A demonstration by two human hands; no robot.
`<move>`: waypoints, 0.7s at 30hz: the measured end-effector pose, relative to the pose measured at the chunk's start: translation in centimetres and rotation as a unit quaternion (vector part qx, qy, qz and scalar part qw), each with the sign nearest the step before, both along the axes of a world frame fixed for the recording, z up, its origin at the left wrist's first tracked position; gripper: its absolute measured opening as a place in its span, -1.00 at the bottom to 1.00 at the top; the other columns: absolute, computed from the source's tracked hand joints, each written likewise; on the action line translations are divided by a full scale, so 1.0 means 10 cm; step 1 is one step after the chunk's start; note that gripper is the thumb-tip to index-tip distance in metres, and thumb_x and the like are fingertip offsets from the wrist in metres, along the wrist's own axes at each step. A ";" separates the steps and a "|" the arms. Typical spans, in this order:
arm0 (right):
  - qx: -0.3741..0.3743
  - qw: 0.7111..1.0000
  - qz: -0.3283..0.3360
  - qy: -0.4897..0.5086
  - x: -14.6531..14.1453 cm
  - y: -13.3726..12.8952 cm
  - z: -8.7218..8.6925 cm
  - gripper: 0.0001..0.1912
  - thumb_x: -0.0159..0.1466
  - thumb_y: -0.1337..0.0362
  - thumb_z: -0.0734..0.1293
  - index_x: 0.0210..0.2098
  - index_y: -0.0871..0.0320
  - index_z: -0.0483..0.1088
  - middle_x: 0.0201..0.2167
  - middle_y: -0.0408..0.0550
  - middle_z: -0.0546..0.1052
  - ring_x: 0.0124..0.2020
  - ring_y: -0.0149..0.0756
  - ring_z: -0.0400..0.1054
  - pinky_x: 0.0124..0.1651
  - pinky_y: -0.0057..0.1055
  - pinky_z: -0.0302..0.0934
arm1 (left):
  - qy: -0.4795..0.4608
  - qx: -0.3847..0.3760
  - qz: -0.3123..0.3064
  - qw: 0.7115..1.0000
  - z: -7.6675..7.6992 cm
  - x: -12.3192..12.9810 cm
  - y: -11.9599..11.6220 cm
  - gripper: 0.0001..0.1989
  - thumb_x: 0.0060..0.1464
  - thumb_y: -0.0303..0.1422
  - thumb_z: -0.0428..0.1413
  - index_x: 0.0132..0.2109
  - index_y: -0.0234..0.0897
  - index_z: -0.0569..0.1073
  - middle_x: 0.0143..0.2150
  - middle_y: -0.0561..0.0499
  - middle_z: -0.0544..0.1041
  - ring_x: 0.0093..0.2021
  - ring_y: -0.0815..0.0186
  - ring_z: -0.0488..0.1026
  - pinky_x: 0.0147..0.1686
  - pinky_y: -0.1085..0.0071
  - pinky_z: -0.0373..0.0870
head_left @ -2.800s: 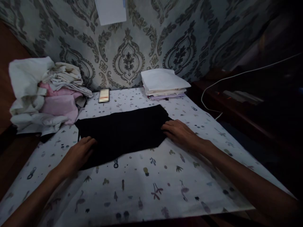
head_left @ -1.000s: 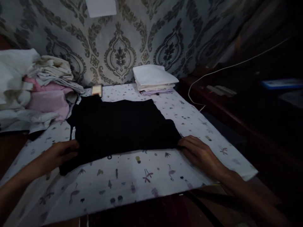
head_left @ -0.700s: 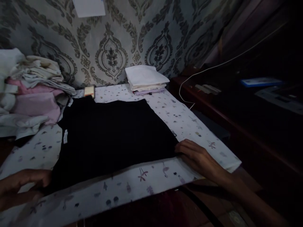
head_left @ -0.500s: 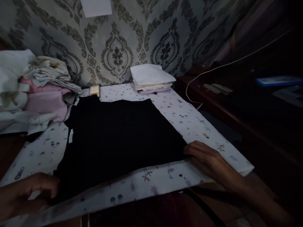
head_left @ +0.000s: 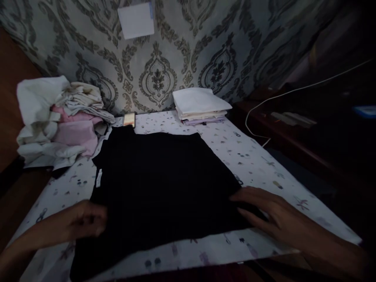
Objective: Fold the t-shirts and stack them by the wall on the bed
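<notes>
A black garment (head_left: 164, 184) lies spread out on a white patterned cloth (head_left: 264, 172), with a small white tag (head_left: 99, 178) at its left edge. My left hand (head_left: 85, 221) is over the garment's lower left part, its fingers bent and blurred; whether they pinch the fabric cannot be made out. At the garment's lower right corner is my right hand (head_left: 258, 209), thumb and fingers apart, with the fingertips touching the black fabric.
A heap of white and pink clothes (head_left: 76, 135) lies at the left. Near the patterned wall sit a folded white stack (head_left: 201, 103) and a small box (head_left: 129, 120). On the right, a white cable (head_left: 252, 111) runs over dark red furniture (head_left: 290, 137).
The view has shifted, so the scene sits further right and lower. My left hand has left the garment's lower left corner and moved inward over it. My right hand's fingers have spread.
</notes>
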State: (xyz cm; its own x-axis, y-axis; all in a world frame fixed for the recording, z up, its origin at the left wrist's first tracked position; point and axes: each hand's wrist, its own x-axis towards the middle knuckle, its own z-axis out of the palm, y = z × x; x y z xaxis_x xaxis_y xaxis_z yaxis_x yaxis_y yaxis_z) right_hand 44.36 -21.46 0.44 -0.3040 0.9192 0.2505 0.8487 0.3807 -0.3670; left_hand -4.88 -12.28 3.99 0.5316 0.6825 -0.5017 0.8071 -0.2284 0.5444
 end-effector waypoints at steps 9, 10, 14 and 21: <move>0.008 0.993 0.099 -0.071 -0.41 1.16 -0.43 -0.58 0.41 0.17 0.24 0.22 0.12 0.35 0.29 0.20 0.35 0.31 0.01 0.23 0.28 0.08 0.18 | -0.063 0.317 -0.021 0.946 -0.66 0.37 0.54 -0.54 0.27 -0.03 -0.02 0.21 -0.10 0.38 0.33 -0.13 0.36 0.29 0.06 0.34 0.25 0.07 0.31; 0.009 0.996 0.036 -0.078 -0.30 1.29 -0.46 -0.60 0.41 0.18 0.23 0.19 0.15 0.36 0.26 0.23 0.38 0.28 0.03 0.26 0.25 0.08 0.20 | -0.064 0.324 -0.011 0.944 -0.64 0.37 0.64 -0.57 0.29 -0.03 -0.04 0.15 -0.12 0.42 0.23 -0.12 0.45 0.20 0.09 0.42 0.20 0.12 0.37; 0.030 0.992 -0.093 -0.081 0.00 1.81 -0.39 -0.62 0.39 0.21 0.24 0.16 0.18 0.37 0.18 0.20 0.42 0.18 0.00 0.33 0.17 -0.03 0.25 | -0.077 0.309 -0.025 0.948 -0.36 0.75 1.17 -0.62 0.33 -0.07 -0.12 -0.04 -0.17 0.46 -0.10 -0.04 0.58 -0.11 0.19 0.55 -0.06 0.28 0.48; -0.013 0.984 -0.077 -0.158 -0.15 2.24 -0.26 -0.81 0.33 0.37 0.27 -0.10 0.17 0.47 -0.05 0.09 0.53 0.01 -0.09 0.36 0.00 -0.25 0.24 | 0.027 0.386 -0.056 0.921 -0.42 1.79 2.30 -0.67 0.25 -0.34 -0.05 0.12 -0.25 0.38 0.10 -0.18 0.49 0.12 0.08 0.42 0.06 0.18 0.38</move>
